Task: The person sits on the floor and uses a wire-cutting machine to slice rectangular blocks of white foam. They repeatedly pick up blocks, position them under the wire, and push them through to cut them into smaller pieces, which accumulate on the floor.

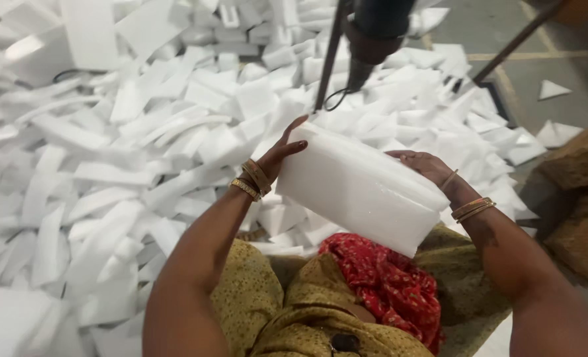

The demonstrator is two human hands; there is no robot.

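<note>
Head view: I see the left hand (277,157) and right hand (425,165) clasping a white foam block (360,188) at its two ends, fingers curled over the edges, above the lap. Behind it, foam offcuts (122,152) cover the floor (558,66), and a dark tool (373,33) hangs above.

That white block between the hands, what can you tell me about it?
The white block is a thick rectangular slab that looks like soft foam, slightly translucent, with faint layer lines along its edge. It is held tilted above the person's lap. The left hand grips its upper left end and the right hand rests on its top right edge. Foam scraps lie piled behind.
</note>
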